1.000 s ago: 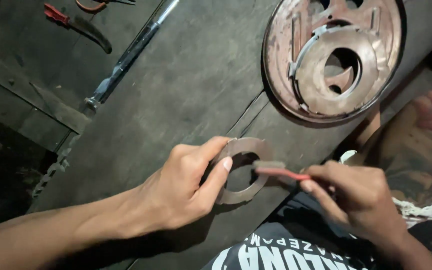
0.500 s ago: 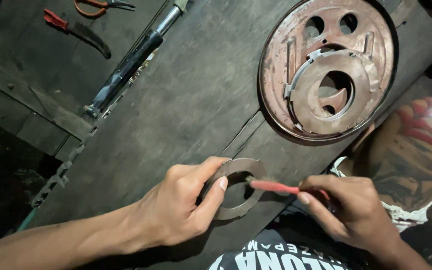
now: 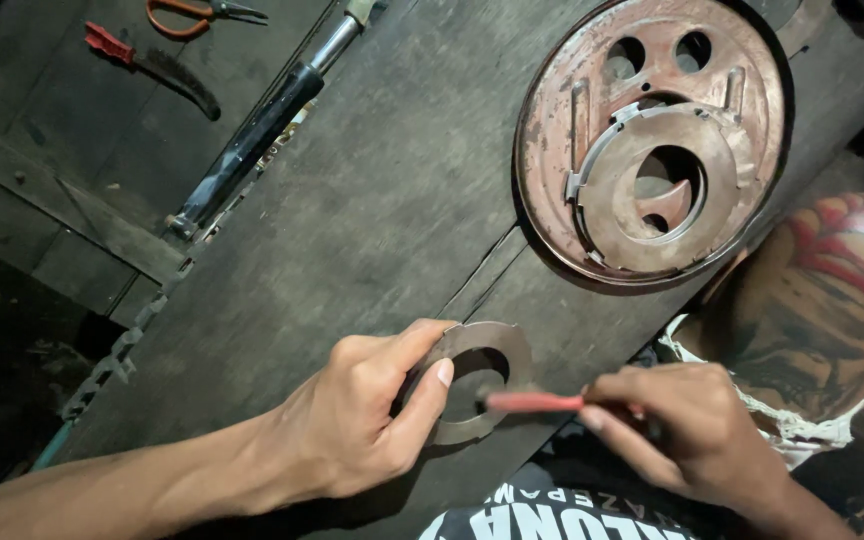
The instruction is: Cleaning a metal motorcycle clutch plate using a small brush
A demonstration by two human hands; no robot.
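My left hand (image 3: 367, 415) grips a flat metal ring plate (image 3: 497, 350) by its left edge and holds it against the dark wooden board (image 3: 352, 220). My right hand (image 3: 687, 430) pinches a thin red tool (image 3: 532, 402) whose tip lies across the ring's central hole. The ring is greyish brown with a round opening. Thumb and fingers of the left hand cover part of its left rim.
A large round rusty red metal plate (image 3: 552, 120) with several holes lies at the upper right, carrying a smaller ring plate (image 3: 712, 160). A long black tool (image 3: 257, 130), red-handled pliers (image 3: 147, 62) and orange-handled cutters (image 3: 187, 12) lie at the upper left. My knee (image 3: 832, 290) is at the right.
The view has shifted, so the big round plate sits lower in frame. Both hands stay on the ring; the red tool's tip has moved left across the ring's hole.
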